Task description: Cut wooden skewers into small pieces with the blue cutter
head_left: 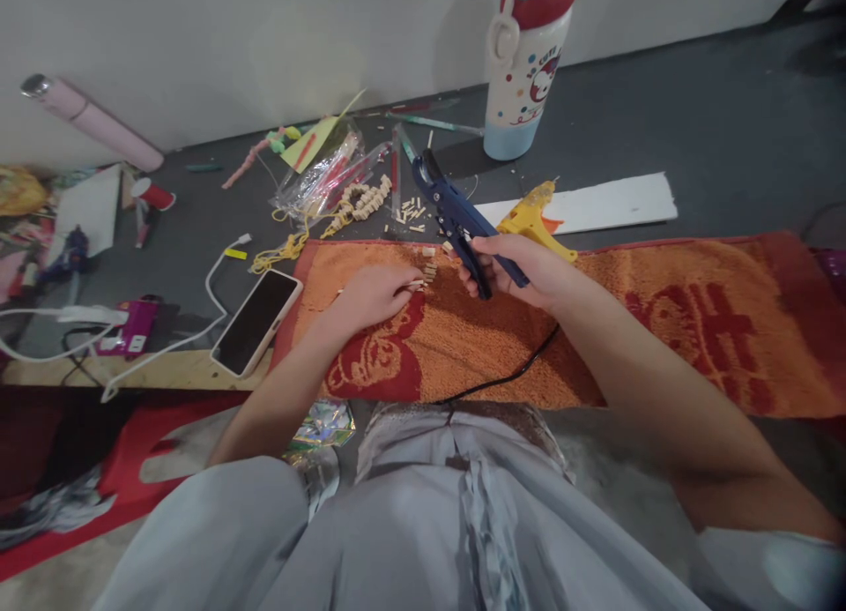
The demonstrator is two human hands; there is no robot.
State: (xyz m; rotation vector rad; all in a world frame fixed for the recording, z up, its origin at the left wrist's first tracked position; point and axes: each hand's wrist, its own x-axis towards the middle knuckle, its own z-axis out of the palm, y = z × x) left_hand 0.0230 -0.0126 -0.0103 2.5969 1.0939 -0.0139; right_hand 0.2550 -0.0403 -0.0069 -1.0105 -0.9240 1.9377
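My right hand [512,271] is closed round the grip of a dark blue glue gun [456,212], whose nozzle points up and away over the orange and red towel [661,329]. My left hand [374,295] rests on the towel with its fingertips pinched on small pale wooden pieces [426,271]. More short pale pieces [413,214] lie scattered just beyond the towel's far edge. A black cord [508,373] runs across the towel toward my lap.
A yellow glue gun [535,223] lies on a white strip [595,204] behind the towel. A tall bottle [522,64] stands by the wall. A phone [256,320] with white cable lies left of the towel. Plastic packets [323,175], a pink roll [92,122] and clutter fill the left.
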